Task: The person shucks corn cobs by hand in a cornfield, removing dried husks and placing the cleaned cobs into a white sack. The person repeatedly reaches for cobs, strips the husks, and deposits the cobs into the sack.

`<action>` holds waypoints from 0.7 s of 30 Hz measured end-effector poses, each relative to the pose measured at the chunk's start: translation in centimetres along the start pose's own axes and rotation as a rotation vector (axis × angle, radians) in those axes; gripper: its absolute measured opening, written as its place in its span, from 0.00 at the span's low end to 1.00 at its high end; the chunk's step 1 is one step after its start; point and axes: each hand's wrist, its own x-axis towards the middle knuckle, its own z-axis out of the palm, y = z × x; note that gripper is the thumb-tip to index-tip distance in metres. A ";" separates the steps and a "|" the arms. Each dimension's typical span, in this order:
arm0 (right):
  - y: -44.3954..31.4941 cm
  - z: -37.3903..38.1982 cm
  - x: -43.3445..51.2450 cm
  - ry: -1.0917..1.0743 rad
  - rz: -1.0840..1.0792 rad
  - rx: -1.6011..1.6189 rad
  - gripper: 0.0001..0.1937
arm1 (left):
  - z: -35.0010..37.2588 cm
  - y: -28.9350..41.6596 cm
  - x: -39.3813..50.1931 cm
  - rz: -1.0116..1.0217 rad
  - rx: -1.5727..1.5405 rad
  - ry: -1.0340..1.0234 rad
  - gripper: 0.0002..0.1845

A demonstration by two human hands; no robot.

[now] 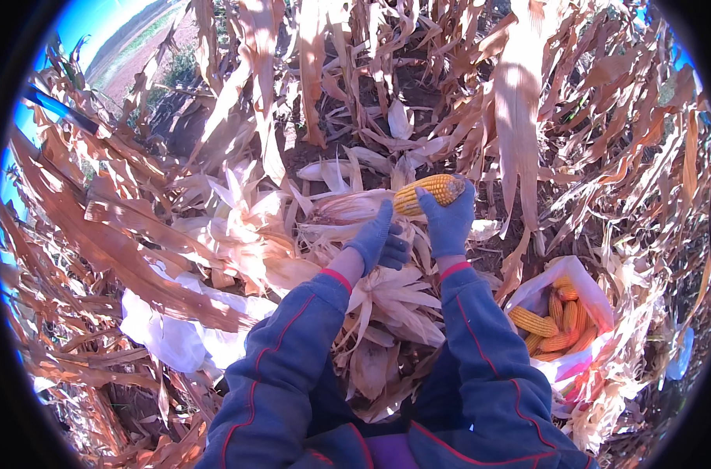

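Observation:
A yellow ear of corn (427, 194), bare of its husk, is gripped near its butt end by my right hand (452, 221). My left hand (380, 239), in a matching blue-grey knit glove, is beside the ear's other end with fingers apart and nothing in its grasp. Dry husks (349, 206) lie just beyond and under both hands. To my right, an open white and pink sack (595, 293) holds several husked yellow ears (566, 331).
Standing dry corn stalks and leaves (516, 105) rise ahead and on both sides. A long brown leaf (132, 252) slants across the left. White plastic sheeting (173, 334) lies at left. A heap of pale husks (390, 299) sits between my legs.

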 end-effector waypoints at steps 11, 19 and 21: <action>-1.0 -2.4 -2.4 -0.485 0.379 0.507 0.24 | -2.4 1.4 3.2 0.421 -0.767 -0.083 0.26; 1.6 -1.5 -3.0 -0.880 0.292 0.187 0.35 | -2.6 0.4 3.4 0.528 -0.571 0.022 0.14; 1.6 -1.6 -3.0 -0.909 0.417 0.268 0.36 | -3.0 1.6 2.5 0.522 -0.626 -0.063 0.14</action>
